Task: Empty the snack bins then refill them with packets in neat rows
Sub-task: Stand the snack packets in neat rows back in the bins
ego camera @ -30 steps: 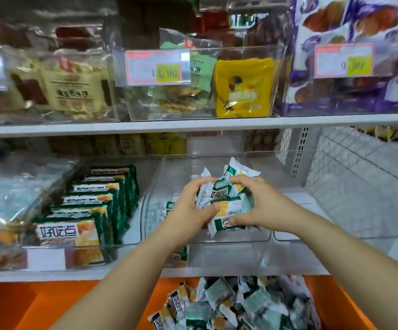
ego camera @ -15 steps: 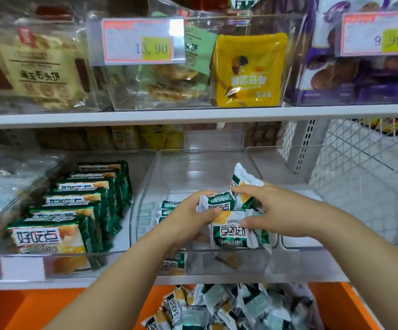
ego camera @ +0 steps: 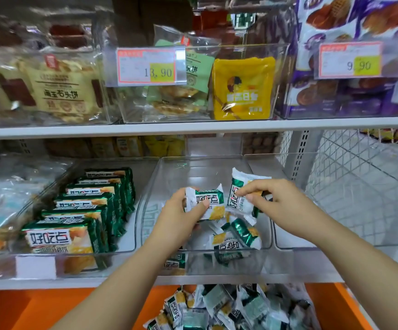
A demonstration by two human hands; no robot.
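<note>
The left hand [ego camera: 176, 220] had its fingertips lost behind the packet [ego camera: 211, 202] it gripped, and the right hand [ego camera: 276, 201] covered part of a second packet [ego camera: 238, 203]. Nearest me, the heap of packets [ego camera: 228, 308] ran off the bottom edge. The price tag [ego camera: 146, 65] carried fine print too blurred to read, and the clear bags [ego camera: 0, 198] at far left were a smear.

Single head-worn wide-angle view, facing forward and down, close to the shelf [ego camera: 193, 127], clear bin [ego camera: 202, 158] near centre
</note>
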